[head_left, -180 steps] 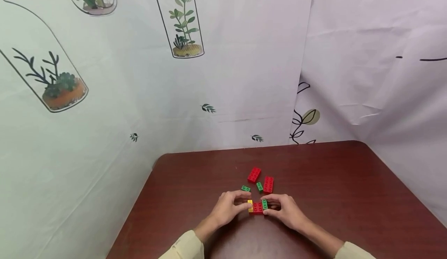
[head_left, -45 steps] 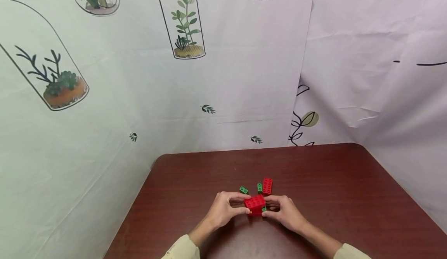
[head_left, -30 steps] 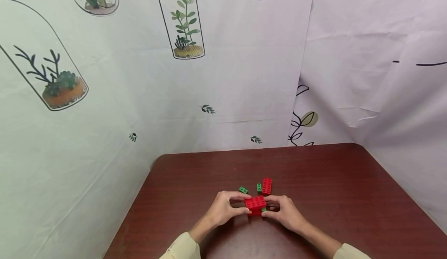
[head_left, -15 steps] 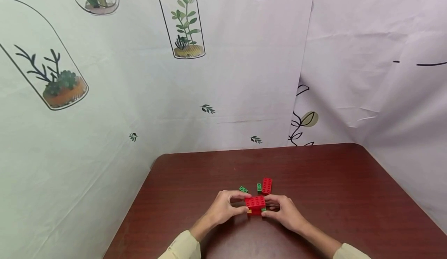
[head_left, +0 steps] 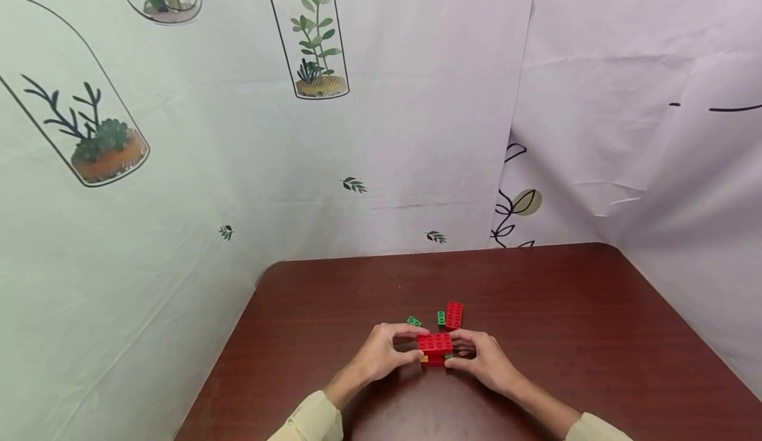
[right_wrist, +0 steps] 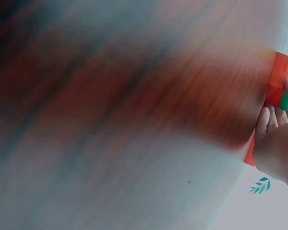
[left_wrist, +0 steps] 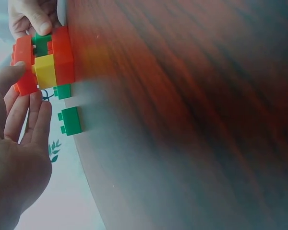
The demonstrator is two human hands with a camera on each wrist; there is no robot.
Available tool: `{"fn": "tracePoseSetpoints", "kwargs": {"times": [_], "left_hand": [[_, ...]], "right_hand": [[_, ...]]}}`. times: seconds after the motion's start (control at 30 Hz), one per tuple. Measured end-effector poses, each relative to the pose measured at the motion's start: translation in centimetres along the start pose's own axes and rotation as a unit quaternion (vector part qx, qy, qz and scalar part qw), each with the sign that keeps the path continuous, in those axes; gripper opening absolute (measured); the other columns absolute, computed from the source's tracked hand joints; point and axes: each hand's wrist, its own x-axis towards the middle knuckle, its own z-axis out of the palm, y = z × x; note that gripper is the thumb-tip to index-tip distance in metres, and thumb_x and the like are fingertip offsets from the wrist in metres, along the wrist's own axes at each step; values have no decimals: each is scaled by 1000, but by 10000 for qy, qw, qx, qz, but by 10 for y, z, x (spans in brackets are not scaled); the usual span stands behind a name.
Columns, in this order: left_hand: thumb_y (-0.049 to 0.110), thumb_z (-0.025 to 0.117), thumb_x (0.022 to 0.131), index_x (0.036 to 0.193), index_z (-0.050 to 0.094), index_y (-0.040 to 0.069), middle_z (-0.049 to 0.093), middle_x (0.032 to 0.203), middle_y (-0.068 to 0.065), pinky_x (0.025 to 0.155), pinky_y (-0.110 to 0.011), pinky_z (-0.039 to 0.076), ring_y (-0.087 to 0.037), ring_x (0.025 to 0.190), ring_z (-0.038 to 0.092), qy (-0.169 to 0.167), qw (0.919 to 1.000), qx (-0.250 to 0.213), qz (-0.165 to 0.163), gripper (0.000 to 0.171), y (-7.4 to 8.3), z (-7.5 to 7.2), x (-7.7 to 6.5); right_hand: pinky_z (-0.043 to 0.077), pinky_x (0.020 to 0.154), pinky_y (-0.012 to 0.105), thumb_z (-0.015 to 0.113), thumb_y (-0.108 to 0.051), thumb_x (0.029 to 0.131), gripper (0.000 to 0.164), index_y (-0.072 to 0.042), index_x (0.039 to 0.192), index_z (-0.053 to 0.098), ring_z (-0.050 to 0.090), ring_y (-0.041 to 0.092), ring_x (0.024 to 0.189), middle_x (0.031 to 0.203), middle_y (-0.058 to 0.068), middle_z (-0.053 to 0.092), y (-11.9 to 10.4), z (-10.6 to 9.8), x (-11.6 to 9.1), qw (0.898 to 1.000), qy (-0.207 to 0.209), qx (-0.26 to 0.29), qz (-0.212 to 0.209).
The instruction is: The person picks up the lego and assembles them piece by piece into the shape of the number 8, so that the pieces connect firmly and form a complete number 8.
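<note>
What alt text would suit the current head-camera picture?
A left hand and right hand hold a stack of toy building bricks, red on top, at a brown table. Beyond lie two green bricks and one red brick.

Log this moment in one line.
left hand: grips upper red brick | right hand: grips other end of stack | beneath: yellow brick, green brick, lower red brick | beyond: two loose green bricks, one red brick

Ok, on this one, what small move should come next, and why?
Probably press the upper red eight-stud brick straight down: in the left wrist view, a gap with a visible stud separates it from the yellow brick, so it seems aligned but unseated.
</note>
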Motion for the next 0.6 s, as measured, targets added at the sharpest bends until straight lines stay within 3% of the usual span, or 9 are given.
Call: {"fn": "tracePoseSetpoints", "kwargs": {"times": [0.2,0.43,0.6], "left_hand": [[17,87,91,127,79,23,76,119,11,99,-34,57,-7,112,71,-23,9999,-44,-92,37,-1,0,-1],[19,87,92,128,78,21,77,119,8,99,-35,58,-8,111,72,33,9999,-147,55,37,-5,2,-2],[13,86,92,127,78,17,78,119,2,96,-31,59,-12,110,74,34,9970,-778,13,36,-10,5,-2]], "right_hand": [[62,85,31,88,-13,89,37,-2,121,73,77,20,100,113,11,77,0,0,0,10000,12,-41,-14],[63,85,34,88,-13,89,36,-2,120,74,77,21,99,113,11,77,-2,0,0,9999,33,-115,12],[63,84,35,88,-14,88,37,-1,120,74,77,20,99,113,12,77,-2,0,-1,9999,9,-122,38]]}}
